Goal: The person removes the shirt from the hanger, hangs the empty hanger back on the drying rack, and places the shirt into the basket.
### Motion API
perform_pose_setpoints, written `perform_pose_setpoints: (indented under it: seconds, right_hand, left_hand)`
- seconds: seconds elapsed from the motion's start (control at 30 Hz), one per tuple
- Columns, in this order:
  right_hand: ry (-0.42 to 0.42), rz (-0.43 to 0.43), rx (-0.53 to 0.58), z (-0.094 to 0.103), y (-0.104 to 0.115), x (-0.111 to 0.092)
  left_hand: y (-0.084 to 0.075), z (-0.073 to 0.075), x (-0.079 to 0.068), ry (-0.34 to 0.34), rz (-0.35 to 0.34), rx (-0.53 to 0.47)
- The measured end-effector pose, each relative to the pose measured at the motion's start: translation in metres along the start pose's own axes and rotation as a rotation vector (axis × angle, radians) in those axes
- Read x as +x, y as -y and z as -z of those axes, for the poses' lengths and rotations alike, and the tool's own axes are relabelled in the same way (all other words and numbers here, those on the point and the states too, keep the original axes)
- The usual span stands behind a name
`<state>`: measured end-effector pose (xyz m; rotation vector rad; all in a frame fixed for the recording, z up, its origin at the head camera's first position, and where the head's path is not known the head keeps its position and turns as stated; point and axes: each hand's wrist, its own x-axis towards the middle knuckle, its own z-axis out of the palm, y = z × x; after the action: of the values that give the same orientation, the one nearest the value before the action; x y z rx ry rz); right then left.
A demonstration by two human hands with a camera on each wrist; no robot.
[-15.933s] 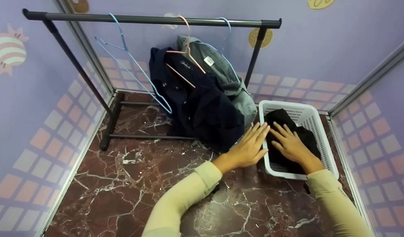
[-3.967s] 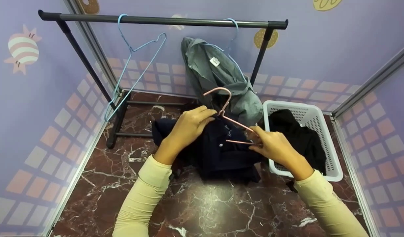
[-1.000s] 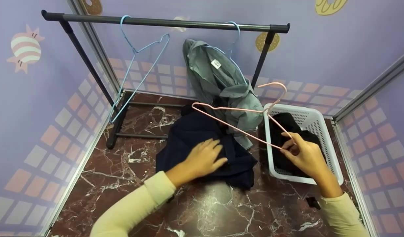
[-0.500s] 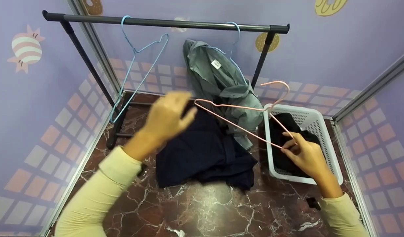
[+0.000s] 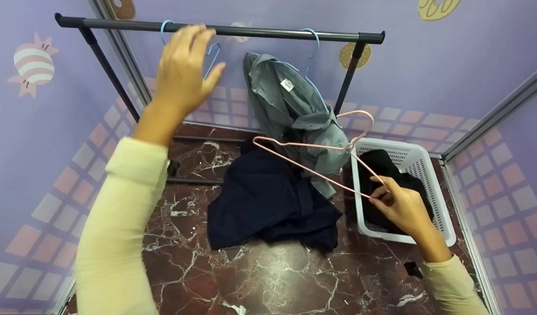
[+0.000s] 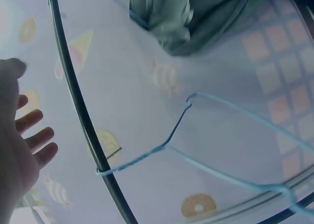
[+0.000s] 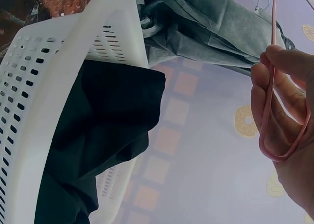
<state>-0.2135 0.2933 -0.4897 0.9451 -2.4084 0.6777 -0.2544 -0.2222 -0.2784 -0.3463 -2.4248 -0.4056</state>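
Note:
My right hand (image 5: 404, 208) pinches one end of a pink clothes hanger (image 5: 312, 145), which carries no garment; its hook points up. In the right wrist view the hanger's rounded end loops across the palm. My left hand (image 5: 181, 72) is raised at the rack's top rail (image 5: 251, 31), fingers spread and holding nothing. Behind it, partly hidden in the head view, hangs a bare blue hanger (image 6: 216, 172) on the rail. A dark navy garment (image 5: 268, 201) lies bunched on the floor between my arms. A grey-green shirt (image 5: 290, 100) hangs from another blue hanger (image 5: 314, 41).
At the right stands a white perforated basket (image 5: 443, 218) with black clothing (image 5: 382, 164) in it. The rack's lower bars (image 5: 194, 180) run close over the marble floor (image 5: 185, 271). Purple patterned walls (image 5: 426, 78) enclose the left, back and right sides.
The navy garment came off the rack and then off the pink hanger, onto the floor. My left hand has left the garment and risen to the rail; the right keeps the pink hanger.

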Motion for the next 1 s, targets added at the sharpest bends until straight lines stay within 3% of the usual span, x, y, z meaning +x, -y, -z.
perform_pose_setpoints:
  seconds: [0.13,0.27,0.43,0.7,1.0]
  right_hand:
    - [0.002,0.009,-0.027,-0.001,0.000,0.000]
    - [0.008,0.017,-0.058,0.000,0.002,0.004]
    - [0.017,0.035,-0.062,0.001,0.004,0.011]
    - [0.042,0.055,-0.078,0.003,0.006,0.024]
    - [0.078,0.063,-0.146,0.015,0.019,0.057]
  left_hand:
    - [0.010,-0.002,0.025,0.058,0.030,0.080]
    - [0.020,-0.007,0.038,0.087,0.067,0.117]
    - [0.028,-0.012,0.047,0.127,0.130,0.118]
    - [0.032,-0.016,0.056,0.120,0.191,0.107]
    - [0.029,-0.016,0.061,0.111,0.210,0.092]
